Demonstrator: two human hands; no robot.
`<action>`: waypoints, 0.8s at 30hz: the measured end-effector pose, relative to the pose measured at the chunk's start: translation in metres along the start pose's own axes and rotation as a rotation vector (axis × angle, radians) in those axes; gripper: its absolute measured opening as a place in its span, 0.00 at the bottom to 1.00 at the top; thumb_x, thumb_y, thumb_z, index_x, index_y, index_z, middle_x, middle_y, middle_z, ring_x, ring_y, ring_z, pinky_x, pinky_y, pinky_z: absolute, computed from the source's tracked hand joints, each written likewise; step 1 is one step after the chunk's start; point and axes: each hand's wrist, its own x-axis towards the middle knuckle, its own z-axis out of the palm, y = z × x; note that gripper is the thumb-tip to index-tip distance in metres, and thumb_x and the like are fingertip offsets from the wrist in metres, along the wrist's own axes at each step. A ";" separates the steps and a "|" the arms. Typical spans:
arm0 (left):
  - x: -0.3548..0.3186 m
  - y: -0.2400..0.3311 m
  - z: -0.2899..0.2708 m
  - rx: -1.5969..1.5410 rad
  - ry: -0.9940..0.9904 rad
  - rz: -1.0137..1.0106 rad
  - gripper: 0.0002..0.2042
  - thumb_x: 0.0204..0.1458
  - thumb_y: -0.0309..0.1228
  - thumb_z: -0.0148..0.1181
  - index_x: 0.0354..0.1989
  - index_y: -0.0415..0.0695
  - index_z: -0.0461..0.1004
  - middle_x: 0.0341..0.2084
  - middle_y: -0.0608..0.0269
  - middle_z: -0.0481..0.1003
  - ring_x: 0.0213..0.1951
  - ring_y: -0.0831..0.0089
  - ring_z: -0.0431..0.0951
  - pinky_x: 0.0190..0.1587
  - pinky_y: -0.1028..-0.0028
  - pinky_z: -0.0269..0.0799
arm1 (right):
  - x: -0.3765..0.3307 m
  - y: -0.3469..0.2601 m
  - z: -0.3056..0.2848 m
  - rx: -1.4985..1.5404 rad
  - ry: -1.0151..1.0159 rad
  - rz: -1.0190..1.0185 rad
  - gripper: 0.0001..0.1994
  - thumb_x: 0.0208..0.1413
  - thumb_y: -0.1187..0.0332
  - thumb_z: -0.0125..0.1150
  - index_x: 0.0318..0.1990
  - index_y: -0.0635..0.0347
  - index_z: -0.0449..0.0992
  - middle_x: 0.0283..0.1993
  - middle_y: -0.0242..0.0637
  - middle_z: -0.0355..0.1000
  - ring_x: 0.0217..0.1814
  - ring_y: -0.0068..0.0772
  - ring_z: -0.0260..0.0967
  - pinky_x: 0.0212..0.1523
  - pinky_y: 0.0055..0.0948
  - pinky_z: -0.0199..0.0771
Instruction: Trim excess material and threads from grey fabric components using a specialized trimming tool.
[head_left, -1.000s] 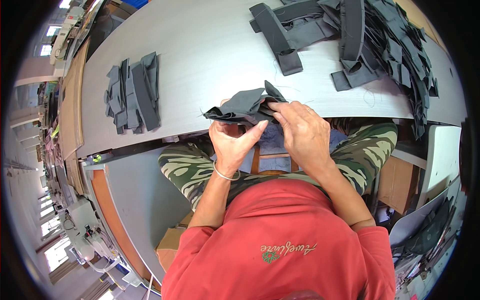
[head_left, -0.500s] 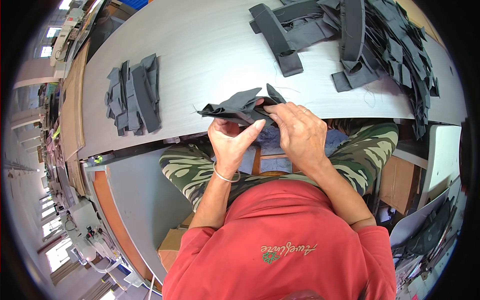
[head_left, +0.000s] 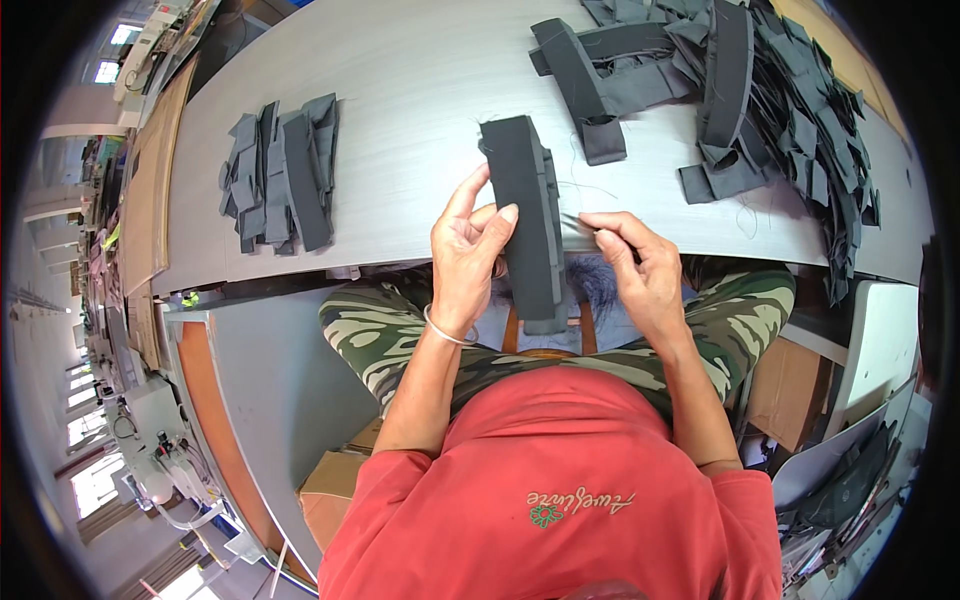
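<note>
My left hand point(head_left: 468, 245) is closed on a folded dark grey fabric strip point(head_left: 520, 190), thumb pressed on its face and fingers behind. The strip stands lengthwise across the table's near edge, its lower end over my lap. Layered folds show along its right side. Just right of the strip, my right hand point(head_left: 648, 275) pinches a thin dark pointed tool point(head_left: 578, 222) between thumb and forefinger. Most of that tool is hidden, so its exact kind is unclear. Its tip points toward the strip, seemingly apart from it.
On the pale table point(head_left: 400, 120), a small stack of grey fabric strips point(head_left: 282, 180) lies at the left. A larger heap of strips point(head_left: 800, 130) spreads at the far right, hanging over the near edge. Loose threads lie between. A grey cabinet point(head_left: 260, 370) stands left of my legs.
The fabric strip has turned from lying crosswise and bunched in both hands to standing lengthwise in my left hand. My right hand has come off it, moving right, and the pointed tool now shows.
</note>
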 end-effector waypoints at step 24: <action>-0.017 -0.004 0.018 0.134 -0.307 -0.186 0.31 0.55 0.19 0.53 0.67 0.43 0.50 0.34 0.58 0.77 0.30 0.80 0.75 0.32 0.80 0.75 | 0.050 0.012 -0.006 0.061 -0.075 -0.124 0.06 0.46 0.75 0.65 0.34 0.62 0.78 0.28 0.35 0.74 0.30 0.25 0.70 0.32 0.23 0.66</action>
